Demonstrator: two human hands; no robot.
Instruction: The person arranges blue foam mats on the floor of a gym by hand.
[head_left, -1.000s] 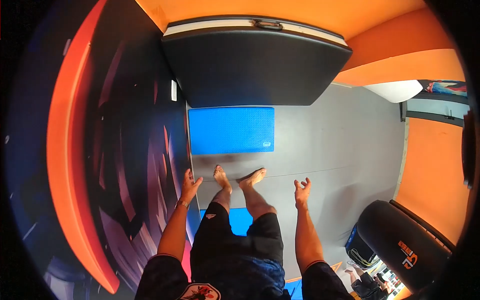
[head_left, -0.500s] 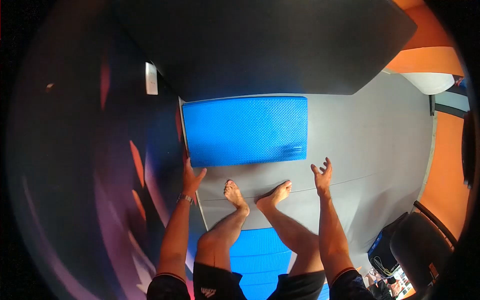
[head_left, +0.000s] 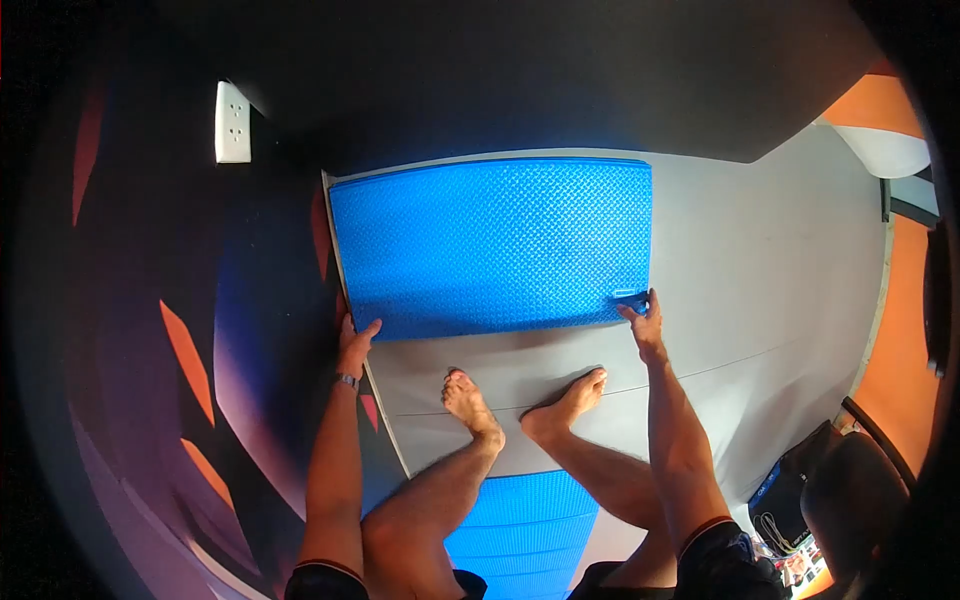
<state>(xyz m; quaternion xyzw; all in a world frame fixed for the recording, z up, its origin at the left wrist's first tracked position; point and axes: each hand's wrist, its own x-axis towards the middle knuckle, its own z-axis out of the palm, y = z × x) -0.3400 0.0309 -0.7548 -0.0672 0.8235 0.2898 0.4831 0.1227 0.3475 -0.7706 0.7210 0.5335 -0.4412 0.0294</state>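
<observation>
A blue textured foam mat (head_left: 490, 245), seemingly folded into layers, lies on the grey floor against the black wall. My left hand (head_left: 357, 343) grips its near left corner, thumb on top and fingers at the outer side, partly hidden. At the near right corner, my right hand (head_left: 645, 325) holds the mat's edge, with the thumb by a small label (head_left: 628, 297). Both bare feet stand just in front of it, the left foot (head_left: 468, 405) and the right foot (head_left: 575, 400).
Another blue mat (head_left: 520, 530) lies on the floor beneath my legs. To the left rises a dark wall with coloured shapes and a white socket plate (head_left: 233, 122). A dark bag with cables (head_left: 785, 495) and a black chair (head_left: 855, 495) stand at the lower right.
Both hands have come from beside the mat onto its near corners and taken hold. The mat looks larger in view, and the camera has shifted closer and lower.
</observation>
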